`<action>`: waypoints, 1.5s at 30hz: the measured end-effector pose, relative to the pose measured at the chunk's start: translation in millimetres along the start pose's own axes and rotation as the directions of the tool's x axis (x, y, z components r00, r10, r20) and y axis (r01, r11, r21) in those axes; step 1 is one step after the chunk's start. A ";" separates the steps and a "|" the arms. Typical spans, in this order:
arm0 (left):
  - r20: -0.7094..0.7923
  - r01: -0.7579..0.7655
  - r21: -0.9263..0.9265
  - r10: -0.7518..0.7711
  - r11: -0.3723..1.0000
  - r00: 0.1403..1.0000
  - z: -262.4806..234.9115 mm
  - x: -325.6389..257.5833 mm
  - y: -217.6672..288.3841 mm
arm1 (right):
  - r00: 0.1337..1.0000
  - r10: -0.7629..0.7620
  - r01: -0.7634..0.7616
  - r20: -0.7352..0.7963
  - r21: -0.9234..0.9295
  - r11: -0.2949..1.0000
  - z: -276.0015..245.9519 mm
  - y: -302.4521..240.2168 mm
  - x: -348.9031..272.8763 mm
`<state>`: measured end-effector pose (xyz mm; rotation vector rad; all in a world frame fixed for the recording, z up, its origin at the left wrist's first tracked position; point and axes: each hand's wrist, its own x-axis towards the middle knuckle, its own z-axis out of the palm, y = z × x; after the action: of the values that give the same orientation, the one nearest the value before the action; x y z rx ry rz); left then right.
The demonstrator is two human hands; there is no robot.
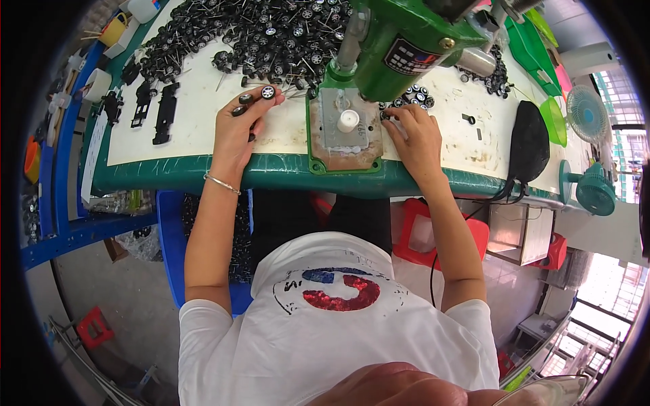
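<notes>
My left hand (238, 125) is closed around several small black toy wheels (268, 93) with silver hubs, left of the press. The green bench press (399, 54) stands in front of me, its base plate (345, 160) at the table's front edge. A white round post (348, 120) rises from the middle of that plate. My right hand (414, 132) pinches a small dark wheel (386, 116) at the plate's right side. Just behind those fingers lies a cluster of loose wheels (421, 95).
A large heap of wheels on axles (271, 34) covers the table's far left. Black toy chassis (164, 114) lie at the left. To the right are a black cloth pouch (529, 141), a green fan (596, 189) and green trays (531, 54). A blue bin (169, 243) stands below the table.
</notes>
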<state>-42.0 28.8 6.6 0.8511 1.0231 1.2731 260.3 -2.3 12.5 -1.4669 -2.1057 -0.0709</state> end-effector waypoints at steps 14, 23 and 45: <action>-0.001 -0.094 -0.188 0.095 0.978 0.995 24.0 10.0 -6.0 | 0.999 0.017 -0.011 -0.032 0.185 0.983 -11.3 -15.1 5.3; 0.048 -0.060 -0.055 0.063 0.997 0.997 14.3 -15.9 -14.2 | 0.984 0.178 -0.159 -0.005 0.428 0.890 6.3 -8.4 -7.1; 0.044 -0.108 -0.029 0.109 0.994 0.993 14.7 -15.6 -20.8 | 0.983 0.180 -0.134 0.020 0.747 0.651 -7.3 -24.0 4.7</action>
<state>-21.2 11.4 -5.8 0.9218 0.9322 1.3500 241.2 -10.5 27.3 -1.0834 -1.6158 0.7397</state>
